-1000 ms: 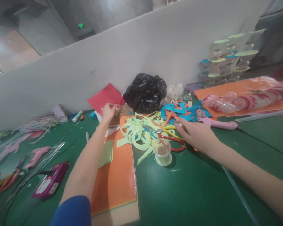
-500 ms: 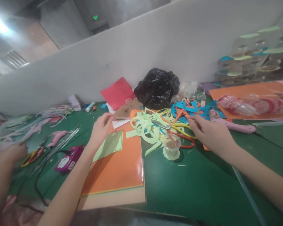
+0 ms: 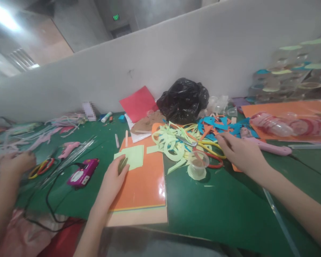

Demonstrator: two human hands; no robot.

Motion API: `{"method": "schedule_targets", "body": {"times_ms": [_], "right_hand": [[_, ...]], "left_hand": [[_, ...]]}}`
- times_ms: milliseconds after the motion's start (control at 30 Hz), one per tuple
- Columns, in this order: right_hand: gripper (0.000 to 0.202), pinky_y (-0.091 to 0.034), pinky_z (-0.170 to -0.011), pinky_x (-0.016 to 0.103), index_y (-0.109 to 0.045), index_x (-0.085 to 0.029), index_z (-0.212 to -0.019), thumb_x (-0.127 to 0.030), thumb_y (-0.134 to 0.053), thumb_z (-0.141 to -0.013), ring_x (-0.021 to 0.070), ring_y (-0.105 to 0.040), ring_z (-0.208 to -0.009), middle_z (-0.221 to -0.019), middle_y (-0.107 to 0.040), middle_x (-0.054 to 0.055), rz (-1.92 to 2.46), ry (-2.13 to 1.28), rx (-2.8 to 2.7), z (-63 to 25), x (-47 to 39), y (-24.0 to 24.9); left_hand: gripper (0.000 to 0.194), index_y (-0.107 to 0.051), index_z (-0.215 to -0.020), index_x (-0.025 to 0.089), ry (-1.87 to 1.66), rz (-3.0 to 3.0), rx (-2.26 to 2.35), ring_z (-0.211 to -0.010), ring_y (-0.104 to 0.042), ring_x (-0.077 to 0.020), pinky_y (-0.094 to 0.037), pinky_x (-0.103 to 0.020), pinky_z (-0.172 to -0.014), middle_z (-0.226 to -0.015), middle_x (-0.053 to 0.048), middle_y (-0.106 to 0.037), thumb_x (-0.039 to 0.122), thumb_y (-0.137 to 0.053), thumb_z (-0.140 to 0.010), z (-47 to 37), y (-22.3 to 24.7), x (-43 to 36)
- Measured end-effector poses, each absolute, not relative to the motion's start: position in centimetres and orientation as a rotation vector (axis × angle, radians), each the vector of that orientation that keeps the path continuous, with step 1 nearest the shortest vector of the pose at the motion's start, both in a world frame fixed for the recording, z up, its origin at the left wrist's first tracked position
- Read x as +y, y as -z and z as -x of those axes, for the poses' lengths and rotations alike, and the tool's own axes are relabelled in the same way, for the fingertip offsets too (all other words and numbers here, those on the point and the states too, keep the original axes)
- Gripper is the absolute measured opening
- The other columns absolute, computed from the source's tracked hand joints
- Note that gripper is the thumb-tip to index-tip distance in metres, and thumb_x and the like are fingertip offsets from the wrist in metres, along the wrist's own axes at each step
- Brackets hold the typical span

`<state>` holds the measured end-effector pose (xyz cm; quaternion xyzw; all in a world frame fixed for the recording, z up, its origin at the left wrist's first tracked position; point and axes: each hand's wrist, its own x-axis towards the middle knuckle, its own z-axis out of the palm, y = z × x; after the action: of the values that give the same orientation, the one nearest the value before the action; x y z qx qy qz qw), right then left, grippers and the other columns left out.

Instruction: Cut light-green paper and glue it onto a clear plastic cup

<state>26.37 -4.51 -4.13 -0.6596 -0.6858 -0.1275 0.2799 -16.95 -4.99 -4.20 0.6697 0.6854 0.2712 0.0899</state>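
Note:
My left hand [image 3: 115,177] rests at the lower left part of a pale green paper stack [image 3: 134,157], with its thumb and fingers apart. Beneath lies a pile of orange sheets [image 3: 146,189]. On the right, my right hand [image 3: 238,150] hovers at the handles of yellow-and-red scissors [image 3: 212,145], fingers apart and nothing visible between them. The scissors lie on pale green paper strips [image 3: 173,146]. A small clear plastic cup [image 3: 197,165] on a green paper base stands between my hands.
A black plastic bag [image 3: 184,100] and a red sheet [image 3: 139,103] are against the wall. At left are a purple box [image 3: 83,174], a pink glue gun [image 3: 69,149] and another person's hands [image 3: 18,162]. A pink glue gun [image 3: 273,146] and plastic bottles [image 3: 273,123] lie right.
My left hand has moved down and toward me onto the green paper stack, uncovering two small markers behind it. My right hand has stayed by the scissors. The view has shifted slightly.

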Motion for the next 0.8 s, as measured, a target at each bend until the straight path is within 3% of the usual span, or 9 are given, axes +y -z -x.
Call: {"method": "schedule_targets", "body": {"times_ms": [267, 500, 800], "right_hand": [[0.055, -0.021, -0.049, 0.028, -0.069, -0.016, -0.086, -0.045, -0.025, -0.102, 0.0188, -0.054, -0.045, -0.052, -0.061, 0.005, 1.656, 0.444, -1.936, -26.62, -3.91, 4.76], [0.051, -0.025, -0.05, 0.028, -0.069, -0.016, -0.079, -0.036, -0.03, -0.106, 0.0156, -0.053, -0.046, -0.054, -0.061, 0.003, 1.381, 0.626, -2.049, -26.81, -3.89, 5.07], [0.039, -0.031, -0.054, 0.029, -0.068, -0.016, -0.083, -0.029, -0.039, -0.105, 0.0153, -0.054, -0.05, -0.063, -0.066, 0.003, 1.311, 0.601, -2.07, -27.33, -4.13, 5.15]], "left_hand": [[0.042, -0.06, -0.122, 0.018, -0.897, -2.156, 1.994, -0.126, -0.058, -0.0301, -0.044, -0.049, -0.111, -0.13, -0.015, -0.063, 0.041, -0.043, -0.09, 17.34, 4.47, -4.66], [0.06, -0.053, -0.132, 0.016, -0.813, -2.156, 2.078, -0.132, -0.051, -0.0337, -0.042, -0.053, -0.113, -0.137, -0.017, -0.054, 0.054, -0.056, -0.086, 16.56, 4.76, -4.94], [0.054, -0.056, -0.13, 0.016, -0.82, -2.008, 2.049, -0.127, -0.056, -0.0334, -0.043, -0.052, -0.111, -0.135, -0.015, -0.061, 0.052, -0.053, -0.089, 16.61, 4.48, -5.22]]}}
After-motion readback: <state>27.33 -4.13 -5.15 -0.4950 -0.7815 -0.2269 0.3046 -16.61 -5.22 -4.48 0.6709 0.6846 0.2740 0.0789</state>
